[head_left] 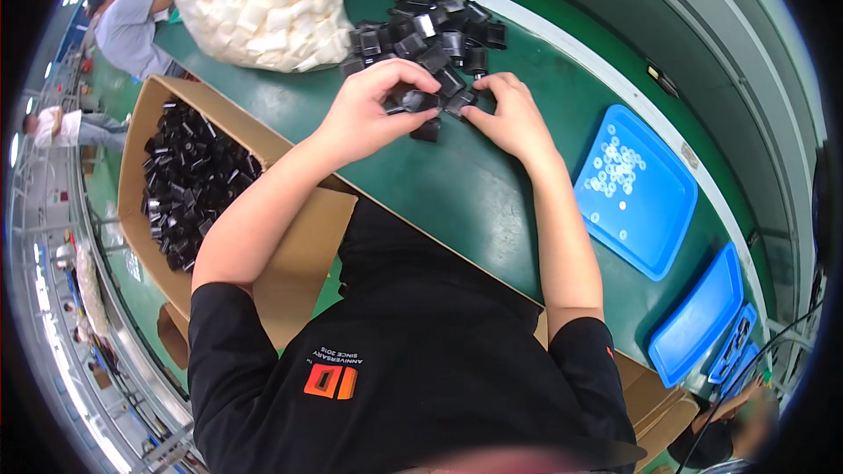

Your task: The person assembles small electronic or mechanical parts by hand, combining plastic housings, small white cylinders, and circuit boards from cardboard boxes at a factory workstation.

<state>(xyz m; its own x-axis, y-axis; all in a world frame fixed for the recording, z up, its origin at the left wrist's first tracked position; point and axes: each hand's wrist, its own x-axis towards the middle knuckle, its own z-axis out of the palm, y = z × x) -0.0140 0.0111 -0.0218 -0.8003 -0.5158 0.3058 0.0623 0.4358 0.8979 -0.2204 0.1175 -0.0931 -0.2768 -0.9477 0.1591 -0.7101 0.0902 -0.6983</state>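
Observation:
My left hand [362, 112] is closed, thumb and fingers curled round a small glossy black plastic part [413, 101] above the table. My right hand [514, 119] has its thumb and fingertips closed on another black plastic part [459, 104], just right of the left hand. Beyond both hands a loose pile of similar black parts [453, 42] spreads over the green tabletop [474, 202]. One single black part [426, 130] lies below the left fingertips, apart from the pile. The fingers hide some of what each hand grips.
A clear bag [263, 9] of cream-white pieces stands at the far left. An open cardboard box [303, 246] full of black parts is beside my left arm. On the right lie a blue tray [654, 211] with small white rings and another blue tray [698, 320]. Other people work nearby.

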